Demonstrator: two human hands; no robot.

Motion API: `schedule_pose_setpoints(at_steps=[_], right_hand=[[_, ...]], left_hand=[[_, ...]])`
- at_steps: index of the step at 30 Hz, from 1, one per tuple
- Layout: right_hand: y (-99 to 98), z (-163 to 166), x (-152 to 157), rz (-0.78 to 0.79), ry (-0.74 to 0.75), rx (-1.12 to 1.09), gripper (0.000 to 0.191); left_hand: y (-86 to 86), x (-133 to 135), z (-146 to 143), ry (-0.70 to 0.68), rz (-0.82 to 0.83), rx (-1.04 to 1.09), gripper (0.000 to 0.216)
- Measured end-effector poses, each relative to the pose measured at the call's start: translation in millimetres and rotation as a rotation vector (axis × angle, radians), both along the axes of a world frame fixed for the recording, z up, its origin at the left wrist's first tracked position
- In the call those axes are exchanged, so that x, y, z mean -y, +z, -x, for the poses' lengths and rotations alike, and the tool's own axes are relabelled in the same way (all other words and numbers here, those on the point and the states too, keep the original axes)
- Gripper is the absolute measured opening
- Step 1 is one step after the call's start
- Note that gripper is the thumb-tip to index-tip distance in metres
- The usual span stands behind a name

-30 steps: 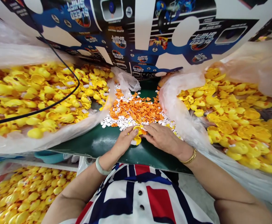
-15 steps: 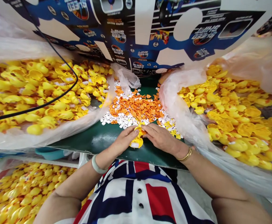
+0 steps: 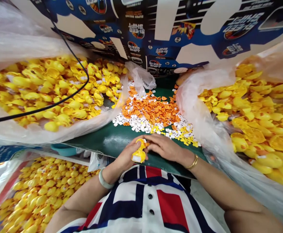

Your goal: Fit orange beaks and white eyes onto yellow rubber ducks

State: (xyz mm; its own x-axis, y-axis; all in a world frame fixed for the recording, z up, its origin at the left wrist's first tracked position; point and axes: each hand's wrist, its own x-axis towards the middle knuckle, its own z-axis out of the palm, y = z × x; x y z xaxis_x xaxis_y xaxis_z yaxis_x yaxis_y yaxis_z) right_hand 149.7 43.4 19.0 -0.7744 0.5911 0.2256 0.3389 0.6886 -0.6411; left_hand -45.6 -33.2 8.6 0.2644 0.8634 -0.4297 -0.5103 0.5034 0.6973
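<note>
Just over the near edge of the green table, my left hand (image 3: 128,154) is closed round a small yellow plastic toy duck (image 3: 138,156) with a white patch on its lower part. My right hand (image 3: 164,147) meets it from the other side, fingers curled and pressed to its upper right, where a bit of orange shows. My right fingertips are partly hidden. Beyond my hands lies a heap of orange plastic beak pieces (image 3: 153,110), with white eye pieces (image 3: 140,124) marked in black around it and small yellow pieces (image 3: 190,137) at its right.
Clear plastic bags hold yellow duck shells on the left (image 3: 56,84) and on the right (image 3: 255,110). A bin of yellow ducks (image 3: 46,187) stands below left. A black cable (image 3: 66,102) crosses the left bag. Printed cardboard (image 3: 141,35) stands behind the green table (image 3: 102,140).
Both hands have drawn the duck a little toward my body, and it now sits more in my left hand. The view has shifted slightly, moving the surroundings rightward.
</note>
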Motion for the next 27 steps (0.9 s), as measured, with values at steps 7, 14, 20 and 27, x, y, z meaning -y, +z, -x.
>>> schedule_pose_setpoints(at_steps=[7,14,20,27], right_hand=[[-2.8,40,-58,-0.282,-0.180,0.374,0.024],[-4.1,64,-73,-0.331,-0.137,0.521,0.024],[1.4,48,-61,-0.308,-0.244,0.378,0.027],[0.6,23,-4,-0.585,-0.078,0.016,0.020]], left_hand=[[0.4,-25,30,0.210,-0.065,0.004,0.058],[-8.1,-37,31,0.232,-0.041,0.033,0.050],[0.6,-55,26,0.375,-0.044,-0.004,0.042],[2.4,-72,2,0.472,-0.030,0.084,0.036]])
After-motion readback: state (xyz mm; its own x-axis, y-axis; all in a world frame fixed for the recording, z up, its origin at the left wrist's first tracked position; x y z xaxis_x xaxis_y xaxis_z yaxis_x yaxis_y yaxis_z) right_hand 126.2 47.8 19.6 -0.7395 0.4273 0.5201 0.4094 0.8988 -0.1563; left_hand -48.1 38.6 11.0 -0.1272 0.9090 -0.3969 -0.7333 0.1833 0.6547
